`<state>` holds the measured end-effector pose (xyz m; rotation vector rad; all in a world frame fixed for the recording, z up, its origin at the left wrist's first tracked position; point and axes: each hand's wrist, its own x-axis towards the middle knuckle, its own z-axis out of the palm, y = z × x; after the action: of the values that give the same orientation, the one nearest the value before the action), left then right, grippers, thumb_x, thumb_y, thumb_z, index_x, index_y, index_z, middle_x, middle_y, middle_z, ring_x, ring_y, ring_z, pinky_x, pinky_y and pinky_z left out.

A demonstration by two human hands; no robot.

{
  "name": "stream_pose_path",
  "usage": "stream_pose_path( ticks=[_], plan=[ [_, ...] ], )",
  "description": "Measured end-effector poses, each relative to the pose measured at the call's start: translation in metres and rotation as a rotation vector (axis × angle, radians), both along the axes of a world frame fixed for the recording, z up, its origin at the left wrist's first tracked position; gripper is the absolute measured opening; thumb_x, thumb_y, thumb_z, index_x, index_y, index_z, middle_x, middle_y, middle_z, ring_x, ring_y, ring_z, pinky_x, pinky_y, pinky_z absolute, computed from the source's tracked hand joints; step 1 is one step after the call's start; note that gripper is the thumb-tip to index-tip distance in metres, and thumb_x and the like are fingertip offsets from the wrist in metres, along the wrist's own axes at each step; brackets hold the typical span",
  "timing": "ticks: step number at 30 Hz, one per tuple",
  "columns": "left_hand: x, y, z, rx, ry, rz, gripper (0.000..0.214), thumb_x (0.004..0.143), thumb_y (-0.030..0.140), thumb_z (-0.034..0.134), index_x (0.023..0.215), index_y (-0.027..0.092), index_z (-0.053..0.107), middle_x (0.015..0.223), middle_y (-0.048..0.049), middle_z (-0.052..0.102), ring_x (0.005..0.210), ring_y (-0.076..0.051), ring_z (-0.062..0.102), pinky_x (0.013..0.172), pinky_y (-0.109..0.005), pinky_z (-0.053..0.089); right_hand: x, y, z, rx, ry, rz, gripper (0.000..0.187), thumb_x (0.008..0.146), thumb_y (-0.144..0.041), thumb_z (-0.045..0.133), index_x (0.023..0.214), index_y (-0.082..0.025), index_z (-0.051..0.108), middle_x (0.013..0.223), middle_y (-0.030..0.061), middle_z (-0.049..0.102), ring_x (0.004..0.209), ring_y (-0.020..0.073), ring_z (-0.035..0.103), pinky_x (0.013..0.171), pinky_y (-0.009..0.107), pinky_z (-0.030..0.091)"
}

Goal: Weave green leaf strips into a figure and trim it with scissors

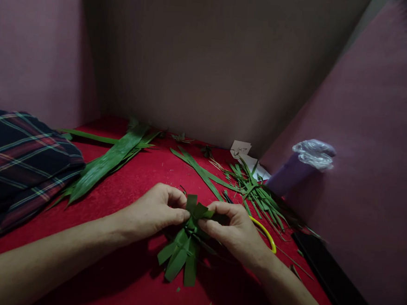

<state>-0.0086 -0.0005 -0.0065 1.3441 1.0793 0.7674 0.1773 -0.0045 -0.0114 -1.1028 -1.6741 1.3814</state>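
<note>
Leaf bundle (183,246) between the hands, left (155,210) and right (236,233); long leaves (108,162) behind-left, cuttings (256,193) behind-right.

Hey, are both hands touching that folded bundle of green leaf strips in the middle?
Touching. The head view shows the left hand and the right hand each pinching the top of the leaf strip bundle, with no gap.

To your left, a plaid cloth (22,158) lies on the red table cover (153,167), with long whole leaves (108,162) fanned out just beside it. At your right: cut leaf strips (256,193), a white paper slip (240,149), a purple tube (287,174) capped with clear plastic, and a yellow loop handle (265,232).
</note>
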Motion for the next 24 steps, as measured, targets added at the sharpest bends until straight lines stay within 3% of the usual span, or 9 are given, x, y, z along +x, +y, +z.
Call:
stream_pose_path(
  ticks=[10, 18, 24],
  plan=[
    [0.0011, -0.0026, -0.0015, 0.082, 0.018, 0.023, 0.014, 0.064, 0.024, 0.062, 0.06, 0.016, 0.052, 0.053, 0.0055, 0.048, 0.047, -0.008, 0.04, 0.046, -0.021, 0.031, -0.0043, -0.0006, 0.002, -0.047, -0.014, -0.052, 0.007, 0.067, -0.02, 0.064, 0.064, -0.015, 0.06, 0.055, -0.0046, 0.048, 0.047, 0.0067, 0.039, 0.045, 0.02, 0.031],
    [0.0026, -0.006, 0.0029, 0.247, 0.183, 0.069, 0.011, 0.066, 0.021, 0.059, 0.06, 0.017, 0.051, 0.053, 0.0059, 0.046, 0.049, -0.009, 0.04, 0.044, -0.02, 0.031, -0.0059, -0.0023, 0.0052, -0.042, -0.017, -0.079, 0.01, 0.066, -0.022, 0.066, 0.063, -0.014, 0.062, 0.055, -0.0032, 0.051, 0.048, 0.0073, 0.042, 0.044, 0.019, 0.033],
    [0.0018, -0.007, 0.0009, 0.252, 0.234, 0.051, 0.009, 0.068, 0.025, 0.058, 0.065, 0.017, 0.056, 0.055, 0.003, 0.054, 0.049, -0.011, 0.048, 0.044, -0.021, 0.036, -0.0064, -0.0018, 0.0043, -0.037, -0.015, -0.084, 0.008, 0.066, -0.021, 0.065, 0.062, -0.015, 0.061, 0.056, -0.003, 0.051, 0.048, 0.0077, 0.042, 0.045, 0.02, 0.033]
  ],
)
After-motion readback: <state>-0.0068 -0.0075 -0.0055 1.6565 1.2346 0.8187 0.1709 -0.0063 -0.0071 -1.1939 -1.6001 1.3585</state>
